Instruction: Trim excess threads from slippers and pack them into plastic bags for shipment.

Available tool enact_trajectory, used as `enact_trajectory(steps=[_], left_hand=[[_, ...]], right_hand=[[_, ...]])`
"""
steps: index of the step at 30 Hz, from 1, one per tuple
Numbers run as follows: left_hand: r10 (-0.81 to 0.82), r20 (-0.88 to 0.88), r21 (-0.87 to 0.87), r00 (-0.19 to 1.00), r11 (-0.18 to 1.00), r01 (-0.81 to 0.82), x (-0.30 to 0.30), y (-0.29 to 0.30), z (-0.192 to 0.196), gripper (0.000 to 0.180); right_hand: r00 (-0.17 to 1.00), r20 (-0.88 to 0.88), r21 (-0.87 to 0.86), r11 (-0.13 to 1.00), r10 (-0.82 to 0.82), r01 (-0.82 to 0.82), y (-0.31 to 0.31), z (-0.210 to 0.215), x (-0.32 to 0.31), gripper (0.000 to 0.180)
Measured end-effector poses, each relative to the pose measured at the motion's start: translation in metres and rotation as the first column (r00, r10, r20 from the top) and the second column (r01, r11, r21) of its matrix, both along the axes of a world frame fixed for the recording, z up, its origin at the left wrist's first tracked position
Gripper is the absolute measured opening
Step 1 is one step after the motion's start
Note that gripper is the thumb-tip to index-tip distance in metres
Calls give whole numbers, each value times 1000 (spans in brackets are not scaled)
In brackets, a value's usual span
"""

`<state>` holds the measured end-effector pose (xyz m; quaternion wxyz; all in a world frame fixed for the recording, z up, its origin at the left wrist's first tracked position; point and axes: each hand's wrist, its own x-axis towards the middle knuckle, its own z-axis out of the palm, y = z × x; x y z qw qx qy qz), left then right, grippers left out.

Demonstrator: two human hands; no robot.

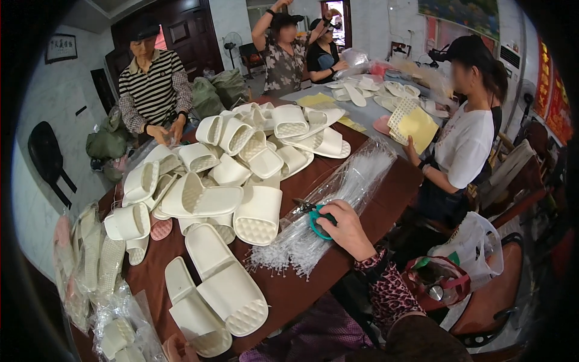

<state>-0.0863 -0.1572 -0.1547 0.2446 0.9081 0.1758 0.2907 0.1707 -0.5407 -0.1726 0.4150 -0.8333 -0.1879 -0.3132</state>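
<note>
My right hand (348,228) grips a pair of scissors (319,224) with teal handles and dark blades. The scissors rest over a bundle of thin clear plastic strands (338,199) in a clear bag. In front of me lies a pair of cream slippers (232,295), toes toward me, with quilted-looking straps. Behind it rises a loose heap of cream slippers (232,172). At the lower edge only a little of my left hand (178,349) shows, beside bagged slippers (118,338); its fingers are not clear.
The brown table (368,226) meets a grey table where a person in white (473,133) holds yellow sheets (413,123). A person in stripes (155,90) stands across, with two others farther back. Bagged slippers hang over the left edge. A chair (491,295) with bags stands right.
</note>
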Motion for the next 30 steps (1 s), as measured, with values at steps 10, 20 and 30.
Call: enact_trajectory(steps=[10,20,30], left_hand=[[-261,68,202,963,949,243,47,-31,42,31],[-350,-177,205,920,901,382,98,-15,32,50],[-341,-362,181,868,887,424,109,-20,44,45]], right_hand=[[1000,8,16,1000,19,-19,2,-1,5,17],[999,-48,46,999,-10,13,0,6,-2,18],[1000,-5,86,996,31,-30,-3,5,-2,18]])
